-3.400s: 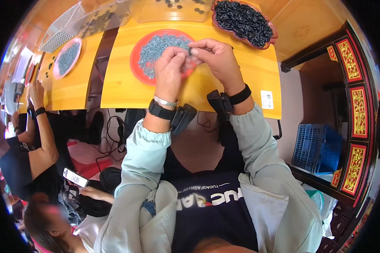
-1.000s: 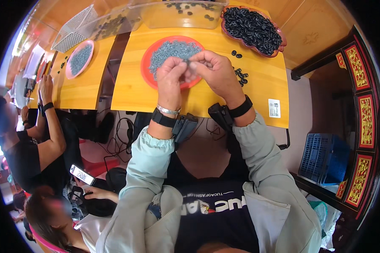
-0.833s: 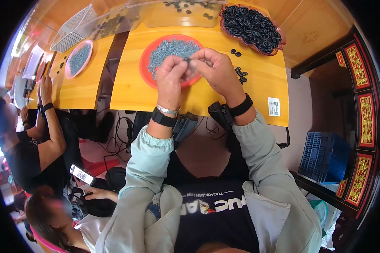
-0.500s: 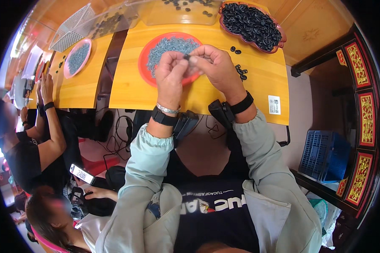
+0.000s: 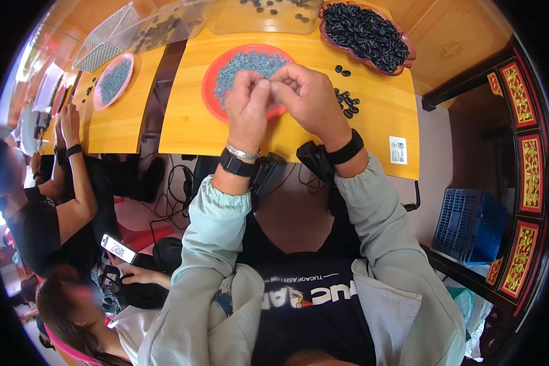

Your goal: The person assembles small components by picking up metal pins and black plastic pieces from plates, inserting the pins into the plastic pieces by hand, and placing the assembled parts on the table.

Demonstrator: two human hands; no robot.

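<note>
My left hand (image 5: 248,108) and my right hand (image 5: 306,97) meet fingertip to fingertip above the near right part of a red plate (image 5: 210,97). Both are closed in a pinch, and whatever sits between the fingers is hidden by them. Heaped on the plate are many small grey-blue slender pieces (image 5: 243,63). To the right of my right hand lies a loose group of small black oval pieces (image 5: 349,108), with two more black pieces (image 5: 343,71) a little farther off. Each of my wrists wears a black strap with a dark block.
A scalloped reddish tray (image 5: 402,66) heaped with black pieces stands at the far right of the yellow table (image 5: 189,137). Behind the plate is a clear bin (image 5: 259,23). At left, a person works by a pink plate (image 5: 128,78). Another person holds a phone (image 5: 118,249). A blue crate (image 5: 466,226) stands right.
The small black piece that showed between my fingertips is now out of sight behind them. My fingers have drawn closer together; the whole view has shifted slightly.
</note>
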